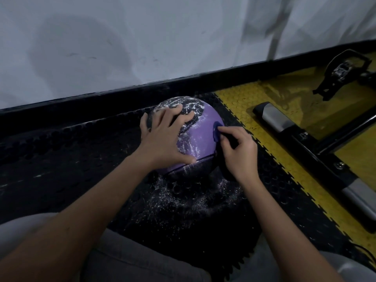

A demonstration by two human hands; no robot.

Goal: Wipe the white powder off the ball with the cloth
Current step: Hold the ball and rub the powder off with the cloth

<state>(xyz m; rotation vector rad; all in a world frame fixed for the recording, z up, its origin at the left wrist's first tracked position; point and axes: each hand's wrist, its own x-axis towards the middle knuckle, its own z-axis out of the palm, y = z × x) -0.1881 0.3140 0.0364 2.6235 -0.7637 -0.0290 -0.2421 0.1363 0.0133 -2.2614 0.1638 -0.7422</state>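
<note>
**Powdered ball steadied on the mat, cloth pressed to its right side**

We see a purple and black ball (195,137) resting on a black studded floor mat (71,159), close to the black skirting at the foot of a white wall (122,41). White powder (184,107) still streaks the ball's dark top and speckles its purple face, and more of it lies scattered over the mat in front of the ball.

Our left hand (162,139) lies flat over the ball's upper left, fingers spread wide and the thumb down near the seam; its grip is splayed apart, pressing rather than closing around anything. Our right hand (238,151) is at the ball's right side with its grip pinched together on a dark cloth (216,132), which touches the purple surface just at the fingertips. The rest of the cloth seems to hang down behind the hand, though it is hard to separate from the dark mat.

To the right, yellow studded tiles (250,98) join the black mat, and on them stands the black and silver frame of an exercise machine (305,137), with a pedal (343,72) beyond it. Grey trousers (126,259) fill the bottom edge.
</note>
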